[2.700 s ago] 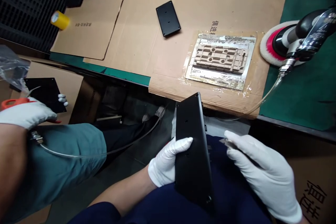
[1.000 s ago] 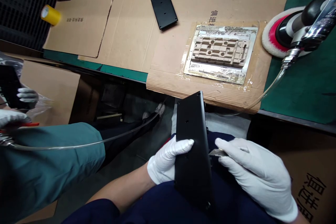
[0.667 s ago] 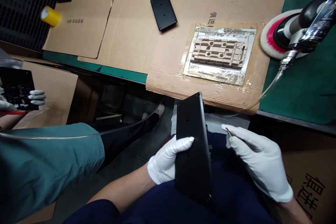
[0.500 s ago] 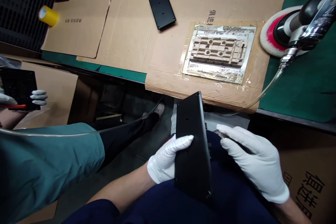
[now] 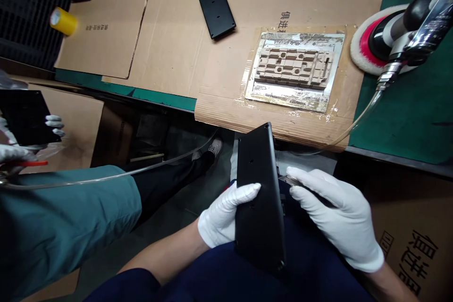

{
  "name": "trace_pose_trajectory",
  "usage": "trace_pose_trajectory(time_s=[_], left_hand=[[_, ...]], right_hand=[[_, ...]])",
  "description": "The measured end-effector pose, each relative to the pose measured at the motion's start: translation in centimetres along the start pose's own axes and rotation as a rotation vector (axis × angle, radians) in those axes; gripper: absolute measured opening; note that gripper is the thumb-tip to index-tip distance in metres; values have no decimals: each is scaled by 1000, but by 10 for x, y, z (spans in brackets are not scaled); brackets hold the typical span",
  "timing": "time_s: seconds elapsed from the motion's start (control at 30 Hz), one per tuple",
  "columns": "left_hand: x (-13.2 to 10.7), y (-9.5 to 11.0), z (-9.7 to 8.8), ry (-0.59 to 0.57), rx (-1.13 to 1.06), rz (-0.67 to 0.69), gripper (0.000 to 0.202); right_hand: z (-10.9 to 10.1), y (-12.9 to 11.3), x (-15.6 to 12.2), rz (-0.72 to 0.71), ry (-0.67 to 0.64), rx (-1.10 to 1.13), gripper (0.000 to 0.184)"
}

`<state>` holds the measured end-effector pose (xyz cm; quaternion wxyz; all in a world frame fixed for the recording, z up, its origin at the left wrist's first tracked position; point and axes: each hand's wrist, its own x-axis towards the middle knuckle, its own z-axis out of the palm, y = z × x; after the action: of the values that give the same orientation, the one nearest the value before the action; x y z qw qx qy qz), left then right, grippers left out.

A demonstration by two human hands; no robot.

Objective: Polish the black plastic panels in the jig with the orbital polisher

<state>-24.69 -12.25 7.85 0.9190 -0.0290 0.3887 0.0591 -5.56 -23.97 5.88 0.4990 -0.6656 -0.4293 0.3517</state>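
A flat black rectangular panel (image 5: 260, 207) stands on edge above my lap, tilted, with small holes in its face and tabs along its right edge. My left hand (image 5: 228, 212), in a white glove, is closed on its left side with the thumb across the face. In my gloved right hand (image 5: 336, 212) is a slim tool with a thin metal blade (image 5: 290, 180), pinched between thumb and fingers. The blade's tip is close to the panel's right edge; I cannot tell whether it touches. Most of the tool's handle is hidden by the glove.
Cardboard covers the green bench, with a taped-down fixture block (image 5: 295, 68) and another black panel (image 5: 217, 12) on it. A polisher (image 5: 392, 37) with a hose lies at right. Yellow tape (image 5: 63, 21) sits far left. A co-worker's gloved hands hold a black part (image 5: 28, 115).
My right hand has moved slightly left, bringing the blade nearer the panel's edge. My left hand and the panel are nearly still. The co-worker's hand with the red tool has shifted down.
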Motion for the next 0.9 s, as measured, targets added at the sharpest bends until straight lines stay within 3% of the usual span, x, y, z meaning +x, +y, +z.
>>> trace_pose_trajectory(time_s=[0.53, 0.9], left_hand=[[-2, 1, 5, 53, 14, 18, 28], [0, 0, 3, 7, 27, 14, 25]], right_hand=[[3, 0, 4, 25, 18, 2, 39], [0, -1, 1, -26, -2, 14, 46]])
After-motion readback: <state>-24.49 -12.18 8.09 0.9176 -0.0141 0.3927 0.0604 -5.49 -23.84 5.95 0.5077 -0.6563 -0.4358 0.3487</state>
